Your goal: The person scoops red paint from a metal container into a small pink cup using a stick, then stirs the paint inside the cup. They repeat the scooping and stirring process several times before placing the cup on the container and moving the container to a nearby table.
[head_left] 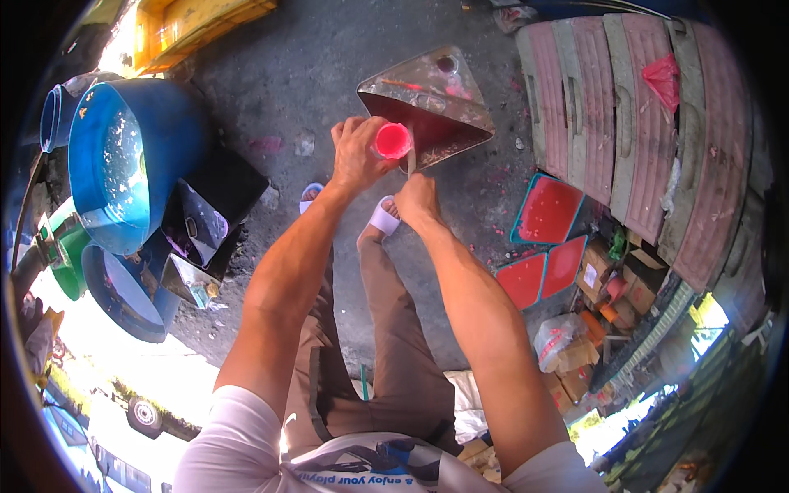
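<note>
My left hand (355, 149) is wrapped round a small cup (393, 141) whose inside is bright pink-red. The cup is held in front of me, over the near edge of a metal tin (427, 86) that is cut open on a slant. Dark red shows inside the tin, and pink-red smears mark its outside. In my right hand (419, 200), closed, is a thin flat stick (412, 156) pointing up beside the cup. Whether the stick touches the cup or the tin I cannot tell.
Blue drums (185, 123) and black cut-open containers (215, 209) stand to the left, a yellow crate (193, 29) at the far left. Red panels with teal rims (548, 211) lie right, near ridged greyish-pink slabs (641, 107) and cardboard boxes (593, 269). My sandalled feet (384, 215) are below my hands.
</note>
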`<action>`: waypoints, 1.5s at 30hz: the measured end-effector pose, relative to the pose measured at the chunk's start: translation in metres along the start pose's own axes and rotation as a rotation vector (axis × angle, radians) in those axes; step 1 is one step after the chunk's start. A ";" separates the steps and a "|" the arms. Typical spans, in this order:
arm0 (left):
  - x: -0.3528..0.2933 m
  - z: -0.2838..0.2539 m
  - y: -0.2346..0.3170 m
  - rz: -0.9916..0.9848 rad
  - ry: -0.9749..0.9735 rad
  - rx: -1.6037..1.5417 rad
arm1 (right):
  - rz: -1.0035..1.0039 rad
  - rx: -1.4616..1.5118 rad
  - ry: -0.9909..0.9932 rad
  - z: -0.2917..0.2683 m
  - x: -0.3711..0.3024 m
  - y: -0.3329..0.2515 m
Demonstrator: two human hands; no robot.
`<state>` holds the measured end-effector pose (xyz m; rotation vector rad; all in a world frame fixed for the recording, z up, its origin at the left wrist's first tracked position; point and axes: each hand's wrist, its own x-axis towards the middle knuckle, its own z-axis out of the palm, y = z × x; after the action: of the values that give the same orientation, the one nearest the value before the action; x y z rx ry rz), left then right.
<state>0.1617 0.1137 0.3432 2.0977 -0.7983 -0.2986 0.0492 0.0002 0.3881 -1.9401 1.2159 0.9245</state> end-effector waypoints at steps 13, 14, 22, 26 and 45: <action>0.006 0.004 -0.012 0.016 0.027 -0.014 | -0.148 -0.856 -0.110 -0.148 -0.005 -0.009; 0.006 0.003 -0.013 0.018 0.036 -0.025 | -0.147 -0.930 -0.168 -0.151 -0.001 -0.014; 0.007 0.003 -0.010 0.011 0.013 -0.003 | -0.069 -0.797 -0.207 -0.117 0.037 -0.028; 0.008 0.005 -0.008 0.005 0.026 -0.024 | -0.060 -0.685 -0.133 -0.109 0.031 -0.018; 0.009 0.008 -0.009 0.029 -0.020 0.002 | -0.015 -0.239 0.011 -0.057 0.011 0.012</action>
<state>0.1688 0.1066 0.3322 2.0864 -0.8403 -0.3042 0.0541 -0.0557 0.4079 -2.1389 1.1386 1.0941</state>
